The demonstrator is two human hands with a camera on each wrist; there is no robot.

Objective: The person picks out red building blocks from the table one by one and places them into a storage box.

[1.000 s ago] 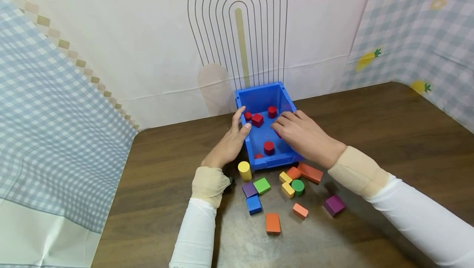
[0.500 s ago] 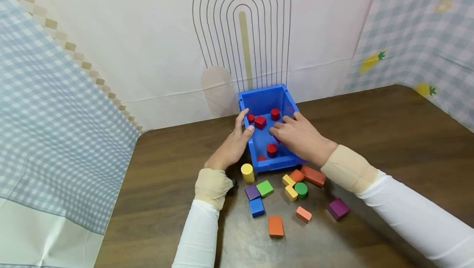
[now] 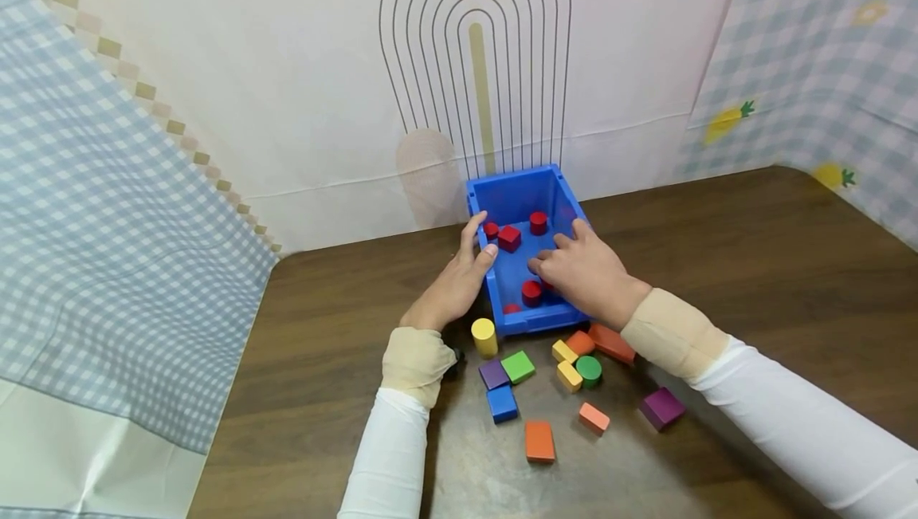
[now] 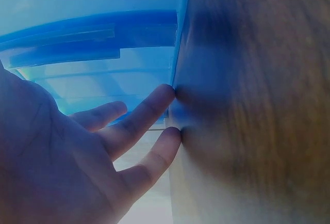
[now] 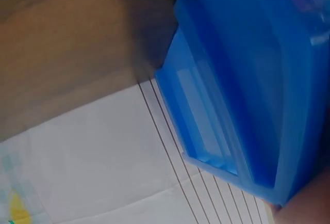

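My left hand [image 3: 455,280] rests against the left wall of a blue plastic bin [image 3: 527,321], its thumb by the rim. In the left wrist view, spread, fairly straight fingers [image 4: 139,113] lie beside the blue wall. My right hand [image 3: 584,270] reaches over the bin's right side, its fingers loosely spread inside. A red block [image 3: 548,285] is partly hidden below that hand, next to a red cylinder [image 3: 531,292]. Farther back in the bin sit a red cube [image 3: 509,238] and another red cylinder [image 3: 538,222]. The right wrist view hides the right fingertips.
In front of the bin lie a yellow cylinder [image 3: 484,337], a green block [image 3: 518,367], a blue block [image 3: 502,403], an orange block [image 3: 539,441], a purple cube [image 3: 662,408] and several others. A fabric backdrop [image 3: 323,104] hangs behind the table [image 3: 323,375].
My right hand's fingers have loosened and spread, and the red block under them now sits lower, near the front cylinder. My left hand stays on the bin; the view has shifted slightly.
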